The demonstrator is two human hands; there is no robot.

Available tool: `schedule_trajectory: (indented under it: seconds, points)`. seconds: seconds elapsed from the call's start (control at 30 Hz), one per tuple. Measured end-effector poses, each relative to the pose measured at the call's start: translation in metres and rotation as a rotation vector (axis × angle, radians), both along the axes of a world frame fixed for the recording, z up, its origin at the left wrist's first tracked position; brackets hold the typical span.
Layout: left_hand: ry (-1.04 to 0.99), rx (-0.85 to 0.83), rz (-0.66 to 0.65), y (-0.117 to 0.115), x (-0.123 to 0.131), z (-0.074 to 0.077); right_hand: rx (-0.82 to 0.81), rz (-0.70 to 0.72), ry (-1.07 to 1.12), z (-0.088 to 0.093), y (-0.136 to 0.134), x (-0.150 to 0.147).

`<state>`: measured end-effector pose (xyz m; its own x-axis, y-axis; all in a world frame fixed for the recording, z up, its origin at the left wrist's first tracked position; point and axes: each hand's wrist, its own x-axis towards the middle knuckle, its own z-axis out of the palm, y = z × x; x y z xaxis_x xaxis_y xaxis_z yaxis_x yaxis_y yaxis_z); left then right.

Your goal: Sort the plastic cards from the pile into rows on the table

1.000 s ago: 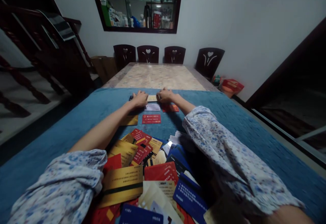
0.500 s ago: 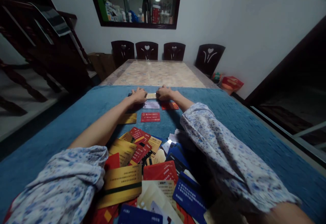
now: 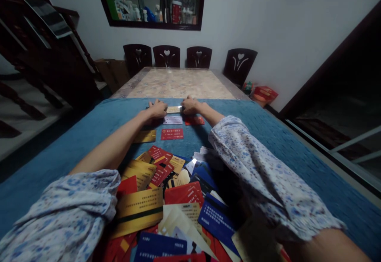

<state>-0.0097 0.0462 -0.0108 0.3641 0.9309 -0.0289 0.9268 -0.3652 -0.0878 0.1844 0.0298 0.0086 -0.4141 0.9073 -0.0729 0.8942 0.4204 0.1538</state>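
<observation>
At the far side of the blue cloth, a cream card [image 3: 174, 110] lies between my two hands. My left hand [image 3: 157, 109] has its bent fingers at the card's left end; part of a dark thing shows beside it. My right hand [image 3: 189, 105] curls its fingers at the card's right end. Fingertips of both are partly hidden. Just nearer lie a pale lilac card [image 3: 172, 120] and a red-orange card [image 3: 194, 120]. Closer still are a red card [image 3: 172, 134] and a gold card [image 3: 145, 136], the latter partly behind my left forearm.
A heap of overlapping cards, among them a large gold card [image 3: 138, 212] and a blue card [image 3: 217, 220], lies between my forearms on the blue cloth [image 3: 256, 135]. Beyond is the bare marbled tabletop [image 3: 178, 82], with dark chairs [image 3: 166, 55] behind it.
The view has shifted slightly, so everything sits a little further left and higher. Both hands stay at the cream card's ends, and the cards keep their layout.
</observation>
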Motion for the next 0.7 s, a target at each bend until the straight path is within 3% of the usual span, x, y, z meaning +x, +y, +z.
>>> schedule_trajectory:
  seconds: [0.23,0.43,0.7]
  points:
    - [-0.077,0.096,-0.045,-0.010,-0.007,-0.002,0.055,0.011,0.064,0.008,-0.015,0.024]
    - [-0.141,0.109,-0.083,-0.037,-0.002,0.003,0.067,0.023,0.092,0.016,-0.046,0.041]
    - [-0.165,0.128,-0.123,-0.076,0.010,0.008,0.067,0.035,0.118,0.014,-0.094,0.057]
